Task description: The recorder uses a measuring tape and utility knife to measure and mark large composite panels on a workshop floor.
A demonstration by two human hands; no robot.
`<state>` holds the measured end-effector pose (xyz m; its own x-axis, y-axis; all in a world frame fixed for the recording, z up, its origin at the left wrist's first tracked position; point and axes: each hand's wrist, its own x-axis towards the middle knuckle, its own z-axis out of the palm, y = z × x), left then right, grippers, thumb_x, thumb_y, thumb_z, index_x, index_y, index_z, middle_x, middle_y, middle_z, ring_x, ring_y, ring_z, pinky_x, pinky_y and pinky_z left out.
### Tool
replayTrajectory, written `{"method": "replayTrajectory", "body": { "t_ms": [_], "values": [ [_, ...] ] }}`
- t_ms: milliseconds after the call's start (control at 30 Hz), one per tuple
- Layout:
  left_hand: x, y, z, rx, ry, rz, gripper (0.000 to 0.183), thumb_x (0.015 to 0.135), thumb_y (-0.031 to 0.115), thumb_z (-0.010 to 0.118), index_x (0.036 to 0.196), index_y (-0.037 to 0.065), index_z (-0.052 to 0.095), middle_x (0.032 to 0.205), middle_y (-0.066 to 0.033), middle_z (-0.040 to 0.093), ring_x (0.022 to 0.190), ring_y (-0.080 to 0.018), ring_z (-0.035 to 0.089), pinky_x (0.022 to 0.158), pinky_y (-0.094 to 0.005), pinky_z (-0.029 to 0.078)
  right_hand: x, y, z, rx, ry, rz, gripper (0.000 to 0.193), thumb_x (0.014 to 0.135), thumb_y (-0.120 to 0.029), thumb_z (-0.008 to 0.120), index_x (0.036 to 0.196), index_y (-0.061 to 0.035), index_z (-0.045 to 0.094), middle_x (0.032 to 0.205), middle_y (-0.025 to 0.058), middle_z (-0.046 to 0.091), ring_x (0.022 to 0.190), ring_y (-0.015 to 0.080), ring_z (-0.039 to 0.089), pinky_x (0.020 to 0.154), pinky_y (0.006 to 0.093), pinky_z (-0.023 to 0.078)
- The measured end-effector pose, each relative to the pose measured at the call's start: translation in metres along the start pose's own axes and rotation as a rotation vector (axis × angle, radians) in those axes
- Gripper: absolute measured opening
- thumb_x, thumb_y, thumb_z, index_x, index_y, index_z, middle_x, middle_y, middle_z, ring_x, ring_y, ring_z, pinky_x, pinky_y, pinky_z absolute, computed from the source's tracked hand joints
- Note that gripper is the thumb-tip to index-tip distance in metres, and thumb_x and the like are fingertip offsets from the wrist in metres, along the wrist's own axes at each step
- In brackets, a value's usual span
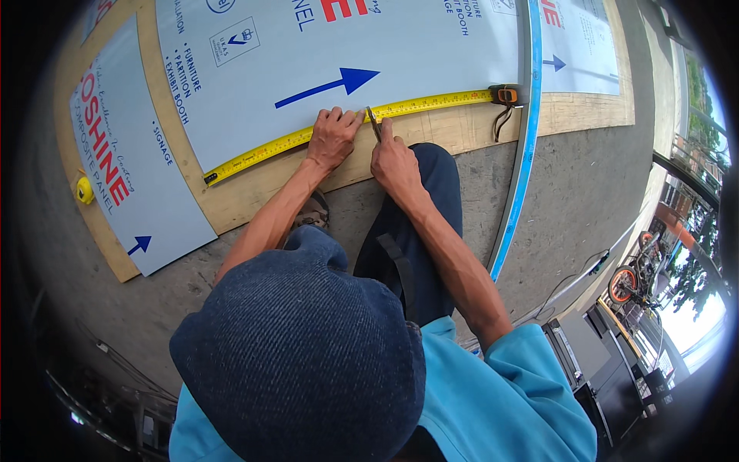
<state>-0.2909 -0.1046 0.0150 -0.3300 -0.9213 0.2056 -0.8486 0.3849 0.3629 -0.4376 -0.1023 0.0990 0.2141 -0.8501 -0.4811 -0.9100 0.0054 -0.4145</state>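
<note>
A yellow tape measure [431, 102] is drawn out along the near edge of a grey composite panel [239, 115]. Its orange and black case [504, 95] sits at the right end, and its hooked tip lies at the panel's left corner. My left hand [332, 140] has curled fingers on the tape, near its middle, holding it against the panel. Just to the right, my right hand [396, 165] grips a slim utility knife [374, 123], forefinger along its top. The knife's tip meets the panel beside the tape's far edge. Part of its handle is hidden in my fingers.
Plywood [454, 123] lies under the panels on the concrete floor [573, 165]. A long blue-faced metal bar [524, 154] crosses on the right. At the left are a narrower panel strip [150, 162] and a small yellow tape measure [84, 190]. A motorbike [635, 277] stands far right.
</note>
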Motion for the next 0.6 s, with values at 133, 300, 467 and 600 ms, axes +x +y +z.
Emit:
{"method": "replayTrajectory", "body": {
  "t_ms": [133,300,467,600],
  "values": [
    [0.0001,0.0002,0.0000,-0.002,-0.004,0.001,0.040,0.073,0.005,0.054,0.112,0.007,0.064,0.080,-0.0032,0.054,0.080,-0.0200,0.051,0.072,-0.0342,0.039,-0.0002,0.0002,-0.0001,0.004,0.005,0.006,0.053,0.085,-0.010,0.047,0.130,0.0058,0.026,0.080,0.0321,0.057,0.070,0.0479,0.060,0.065,0.0530,0.049],
    [-0.0003,0.0005,-0.0009,-0.007,-0.015,-0.005,0.042,0.072,0.004,0.054,0.113,0.007,0.063,0.081,-0.0031,0.055,0.080,-0.0200,0.051,0.073,-0.0344,0.039,-0.0005,0.0011,0.0011,0.014,0.017,-0.002,0.051,0.085,-0.010,0.046,0.130,0.0057,0.026,0.079,0.0320,0.057,0.070,0.0481,0.060,0.064,0.0532,0.049],
    [-0.0002,0.0011,-0.0002,-0.008,-0.019,-0.009,0.043,0.071,0.003,0.054,0.113,0.007,0.063,0.082,-0.0031,0.055,0.080,-0.0199,0.051,0.073,-0.0344,0.039,-0.0008,0.0020,0.0018,0.006,0.027,-0.016,0.052,0.086,-0.011,0.046,0.131,0.0060,0.026,0.079,0.0321,0.057,0.069,0.0479,0.060,0.064,0.0526,0.049],
    [0.0004,0.0019,0.0000,-0.002,-0.020,-0.013,0.045,0.071,0.003,0.054,0.115,0.007,0.062,0.082,-0.0029,0.055,0.080,-0.0196,0.051,0.073,-0.0338,0.039,-0.0008,0.0025,0.0008,0.004,0.021,-0.018,0.053,0.086,-0.011,0.046,0.131,0.0062,0.025,0.079,0.0322,0.057,0.069,0.0479,0.060,0.063,0.0523,0.050]
  ]
}}
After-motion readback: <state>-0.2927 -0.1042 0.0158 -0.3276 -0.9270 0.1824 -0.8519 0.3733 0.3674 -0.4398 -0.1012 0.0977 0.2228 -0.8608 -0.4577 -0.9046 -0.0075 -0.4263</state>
